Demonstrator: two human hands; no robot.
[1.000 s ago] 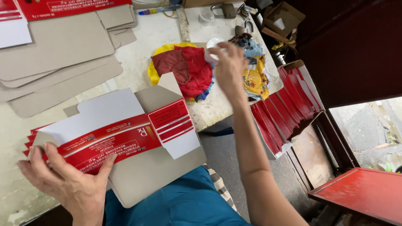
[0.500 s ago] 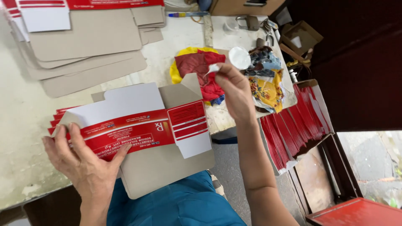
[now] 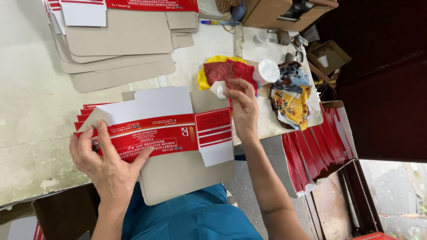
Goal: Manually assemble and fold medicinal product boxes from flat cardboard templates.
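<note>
A fanned stack of flat red and white carton blanks lies on a grey cardboard sheet at the table's near edge. My left hand presses flat on the stack's left end, fingers spread. My right hand hovers just past the stack's right end and pinches a small white piece between thumb and fingertips. Right behind that hand are a red cloth over a yellow cloth and a round white cup.
Grey cardboard blanks are piled at the back left. Colourful rags lie at the table's right end. A box of upright red cartons stands below that end. A brown cardboard box and a pen are at the back.
My right hand has drawn back from the white cup toward the carton stack, now with a small white piece in its fingers. My left hand has stayed on the stack.
</note>
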